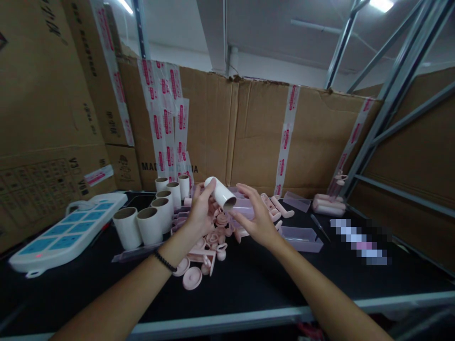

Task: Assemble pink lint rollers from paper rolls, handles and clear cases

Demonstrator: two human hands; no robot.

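My left hand [201, 210] is closed around a white paper roll [221, 192] and holds it tilted above a heap of pink plastic parts [208, 241]. My right hand [255, 214] is just to the right of the roll, fingers spread and reaching toward its lower open end. A translucent lilac piece [243, 207] shows between the roll and my right palm; I cannot tell whether the hand touches it. Several more white rolls [149, 215] stand upright to the left of the heap on the black table [249, 279].
A white power strip with blue sockets [67, 229] lies at the left. Translucent lilac covers [301, 237] and pink roller handles [329, 204] lie to the right. Taped cardboard boxes [249, 137] wall the back and left. A grey metal rack frame [387, 99] rises at the right.
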